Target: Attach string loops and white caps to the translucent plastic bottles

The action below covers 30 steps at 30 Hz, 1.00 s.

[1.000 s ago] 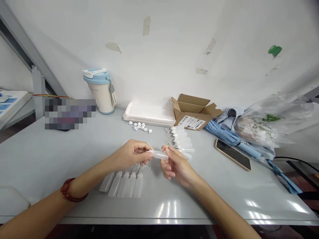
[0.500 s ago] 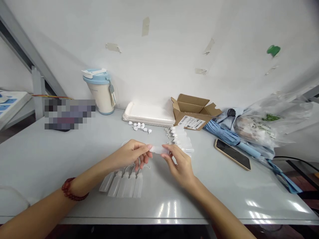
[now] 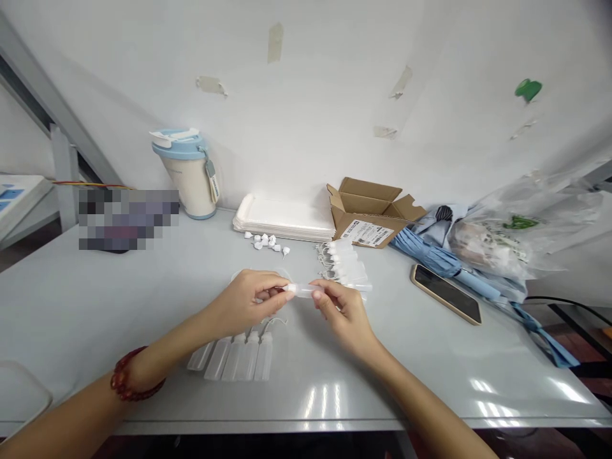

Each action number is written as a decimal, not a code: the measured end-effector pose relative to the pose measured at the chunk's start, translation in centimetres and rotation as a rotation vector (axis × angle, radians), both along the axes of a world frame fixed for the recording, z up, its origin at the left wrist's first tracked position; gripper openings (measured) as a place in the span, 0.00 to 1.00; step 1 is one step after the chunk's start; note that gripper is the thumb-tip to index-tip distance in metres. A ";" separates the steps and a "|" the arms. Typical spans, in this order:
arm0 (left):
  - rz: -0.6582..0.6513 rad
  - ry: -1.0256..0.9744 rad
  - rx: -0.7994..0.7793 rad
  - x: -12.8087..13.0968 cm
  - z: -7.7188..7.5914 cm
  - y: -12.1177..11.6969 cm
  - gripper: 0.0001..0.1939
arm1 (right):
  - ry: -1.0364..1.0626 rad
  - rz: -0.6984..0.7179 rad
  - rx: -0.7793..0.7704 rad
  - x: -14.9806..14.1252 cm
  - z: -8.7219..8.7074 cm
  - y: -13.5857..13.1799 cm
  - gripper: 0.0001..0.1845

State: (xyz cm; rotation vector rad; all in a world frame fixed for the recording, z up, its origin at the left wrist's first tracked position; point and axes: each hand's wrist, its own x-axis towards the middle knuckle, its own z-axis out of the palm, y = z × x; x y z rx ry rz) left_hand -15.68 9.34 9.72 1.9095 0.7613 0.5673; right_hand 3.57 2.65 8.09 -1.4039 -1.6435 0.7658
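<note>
Both hands hold one small translucent plastic squeeze bottle (image 3: pixel 305 291) level above the table. My left hand (image 3: pixel 258 294) pinches its white neck end between thumb and fingers; whether a cap sits there is hidden. Around the body and base of the bottle, my right hand (image 3: pixel 342 309) is closed. Below my left hand lies a row of similar bottles (image 3: pixel 239 358), with thin loops at their necks. Another group of bottles (image 3: pixel 347 261) with white tops and loops lies beyond my right hand. Several small white caps (image 3: pixel 268 242) with thin tips are scattered near the back.
Along the wall stand a blue-lidded tumbler (image 3: pixel 186 175), a stack of white padded envelopes (image 3: pixel 287 220) and an open cardboard box (image 3: pixel 368 213). To the right lie a phone (image 3: pixel 445 294), a folded blue umbrella (image 3: pixel 430 252) and a clear plastic bag (image 3: pixel 507 245). A pixelated object (image 3: pixel 129 220) is at left.
My left fingers have curled in around the bottle's neck end, where some were hanging loose. My right hand stays on the bottle's body. The view has shifted slightly.
</note>
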 end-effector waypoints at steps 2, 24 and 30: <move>0.015 0.018 0.012 0.1 0.0 -0.1 0.11 | 0.061 0.004 -0.071 0.0 0.0 0.2 0.17; -0.039 0.042 0.002 0.0 -0.3 -0.3 0.14 | 0.111 0.034 -0.142 0.2 0.3 0.0 0.15; -0.009 0.043 0.153 0.3 -0.6 -0.4 0.12 | 0.318 0.002 -0.243 0.0 -0.1 0.3 0.16</move>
